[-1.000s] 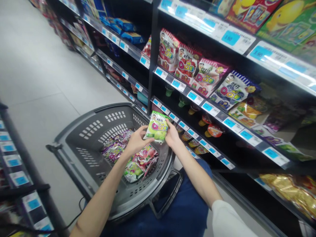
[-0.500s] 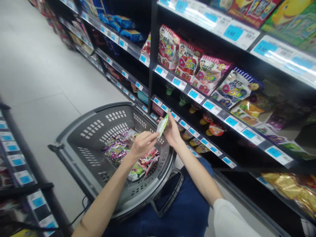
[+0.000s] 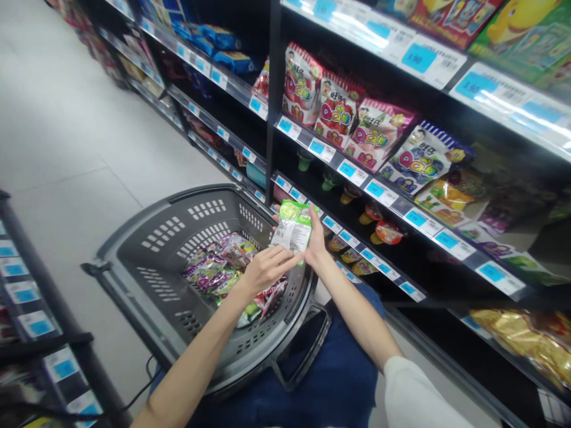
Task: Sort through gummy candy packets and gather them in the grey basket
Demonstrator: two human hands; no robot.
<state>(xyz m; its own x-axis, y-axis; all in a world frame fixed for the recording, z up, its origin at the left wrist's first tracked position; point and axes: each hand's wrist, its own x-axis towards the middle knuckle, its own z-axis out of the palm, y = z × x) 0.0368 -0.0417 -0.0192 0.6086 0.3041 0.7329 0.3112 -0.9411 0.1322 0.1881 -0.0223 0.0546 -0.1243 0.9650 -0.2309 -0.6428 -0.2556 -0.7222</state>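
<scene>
A small green and white candy packet [image 3: 294, 230] is tilted up in front of me, its printed white panel and green fruit picture facing me. My right hand [image 3: 316, 239] holds it from behind and along its right side, thumb at the edge. My left hand [image 3: 267, 268] is at the packet's lower edge, its fingers closed against it; the fingertips are partly hard to make out. Both hands are above the right side of a grey shopping basket [image 3: 165, 223]. Several colourful candy packets [image 3: 209, 267] lie in the basket, partly hidden by my left arm.
Shelves on the right hold candy bags [image 3: 336, 110], with jelly cups [image 3: 388, 232] below and gold packages [image 3: 521, 339] lower right. Blue price tags line the shelf edges [image 3: 375, 190]. The basket handle [image 3: 307, 351] lies near my legs. Another shelf [image 3: 40, 321] stands left beside the pale floor [image 3: 75, 131].
The candy packet has turned from edge-on to show its printed face. My left hand has moved slightly right and down along its lower edge. The view has shifted slightly.
</scene>
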